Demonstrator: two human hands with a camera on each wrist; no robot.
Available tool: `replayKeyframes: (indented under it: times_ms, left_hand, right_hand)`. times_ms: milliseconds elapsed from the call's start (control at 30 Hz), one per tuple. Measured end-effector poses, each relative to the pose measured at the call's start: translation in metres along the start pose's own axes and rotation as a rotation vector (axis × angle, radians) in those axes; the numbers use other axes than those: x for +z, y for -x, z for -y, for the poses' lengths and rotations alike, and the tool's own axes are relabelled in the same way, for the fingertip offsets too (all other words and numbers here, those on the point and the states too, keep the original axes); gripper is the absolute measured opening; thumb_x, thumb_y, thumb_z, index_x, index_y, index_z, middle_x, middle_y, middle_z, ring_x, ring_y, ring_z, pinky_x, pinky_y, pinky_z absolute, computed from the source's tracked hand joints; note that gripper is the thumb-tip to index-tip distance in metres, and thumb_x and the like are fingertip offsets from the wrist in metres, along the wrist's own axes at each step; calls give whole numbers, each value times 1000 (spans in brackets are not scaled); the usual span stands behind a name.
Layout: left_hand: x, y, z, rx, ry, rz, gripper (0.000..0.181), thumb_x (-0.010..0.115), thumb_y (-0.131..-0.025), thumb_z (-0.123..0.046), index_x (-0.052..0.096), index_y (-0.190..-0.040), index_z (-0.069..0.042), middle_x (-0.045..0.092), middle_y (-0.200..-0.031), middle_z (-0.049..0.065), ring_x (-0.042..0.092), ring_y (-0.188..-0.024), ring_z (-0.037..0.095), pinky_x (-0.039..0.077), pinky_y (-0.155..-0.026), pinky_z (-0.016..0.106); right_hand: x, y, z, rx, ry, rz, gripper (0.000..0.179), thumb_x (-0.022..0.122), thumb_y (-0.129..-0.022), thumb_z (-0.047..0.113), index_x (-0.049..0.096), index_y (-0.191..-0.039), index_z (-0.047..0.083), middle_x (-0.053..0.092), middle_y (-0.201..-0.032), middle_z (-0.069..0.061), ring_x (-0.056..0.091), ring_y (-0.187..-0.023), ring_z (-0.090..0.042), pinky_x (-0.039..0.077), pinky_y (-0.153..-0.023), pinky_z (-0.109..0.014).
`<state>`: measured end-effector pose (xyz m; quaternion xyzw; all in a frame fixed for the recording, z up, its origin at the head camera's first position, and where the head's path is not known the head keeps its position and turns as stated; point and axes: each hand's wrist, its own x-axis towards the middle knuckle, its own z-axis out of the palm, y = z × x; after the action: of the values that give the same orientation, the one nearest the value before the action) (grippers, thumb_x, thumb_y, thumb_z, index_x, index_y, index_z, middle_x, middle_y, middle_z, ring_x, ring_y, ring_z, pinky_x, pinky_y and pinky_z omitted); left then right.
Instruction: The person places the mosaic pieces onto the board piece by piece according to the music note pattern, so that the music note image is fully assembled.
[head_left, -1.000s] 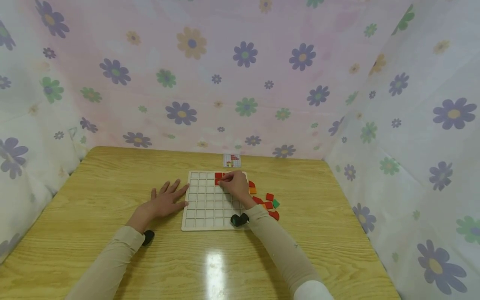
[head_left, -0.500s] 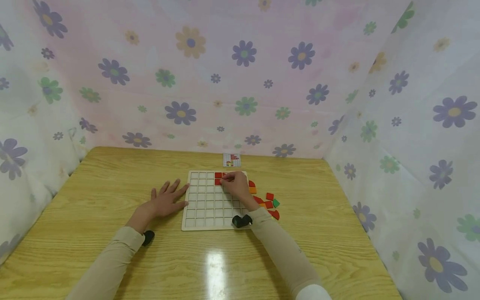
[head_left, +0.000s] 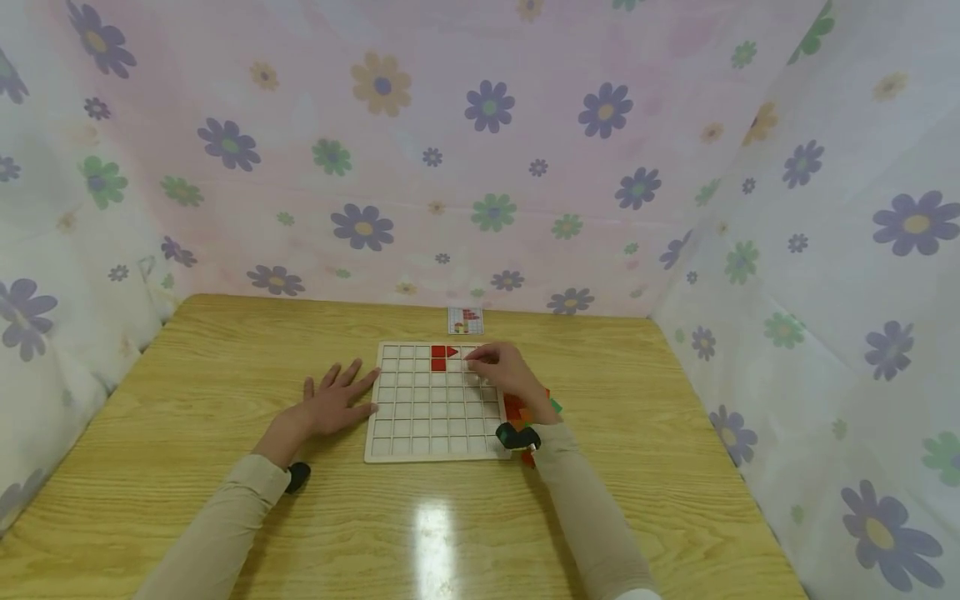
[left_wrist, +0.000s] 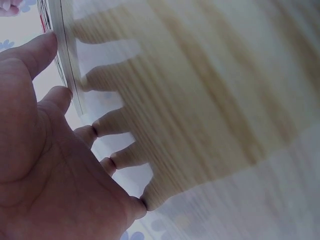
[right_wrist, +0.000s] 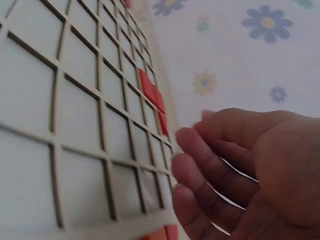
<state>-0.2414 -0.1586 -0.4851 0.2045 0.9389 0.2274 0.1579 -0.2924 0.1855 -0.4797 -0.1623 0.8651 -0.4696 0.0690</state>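
A white grid board (head_left: 418, 408) lies on the wooden table. Two red square tiles (head_left: 438, 365) and a red triangle tile (head_left: 452, 352) sit in cells of its upper rows. My left hand (head_left: 335, 406) rests on the table with fingers spread, thumb and index fingertips touching the board's left edge; in the left wrist view the left palm (left_wrist: 55, 165) is seen from below. My right hand (head_left: 504, 367) is over the board's upper right part. The right wrist view shows that hand (right_wrist: 240, 160) with loosely bent fingers and no tile visible between them.
Loose red, orange and green tiles (head_left: 516, 410) lie right of the board, partly hidden by the right wrist. A small pattern card (head_left: 466, 321) lies behind the board. Flowered cloth (head_left: 487, 167) stands around the table's back and sides.
My right hand has moved right, away from the red tiles, uncovering the triangle beside the upper square. It now covers some of the loose tiles. The left hand stays in place.
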Motion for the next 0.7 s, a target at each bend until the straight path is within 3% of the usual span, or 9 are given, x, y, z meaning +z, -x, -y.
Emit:
replayKeyframes:
  times_ms: [167, 400, 700]
  left_hand:
    - [2, -2, 2, -3, -16, -5, 72, 50, -106, -49, 23, -164, -16, 5, -169, 23, -2, -152, 54, -5, -108, 82]
    - [2, -2, 4, -2, -11, -4, 72, 50, -106, -48, 23, -164, -16, 5, -170, 22, -3, -152, 54, -5, -108, 82]
    - [3, -1, 3, 10, -9, -7, 72, 50, -106, -47, 24, -164, -14, 5, -169, 24, -3, -151, 55, -5, -108, 83]
  right_hand:
    - [-23, 13, -6, 58, 65, 37, 25, 65, -101, 15, 73, -119, 0, 70, -110, -13, 66, -95, -23, 56, -82, -35]
    - [-58, 29, -19, 100, 198, 83, 22, 71, -95, 10, 75, -112, -2, 70, -101, -13, 61, -81, -19, 52, -73, -33]
    - [-88, 54, -37, 226, 258, 101, 25, 77, -88, 7, 74, -110, -4, 69, -91, -11, 59, -78, -17, 52, -77, -34]
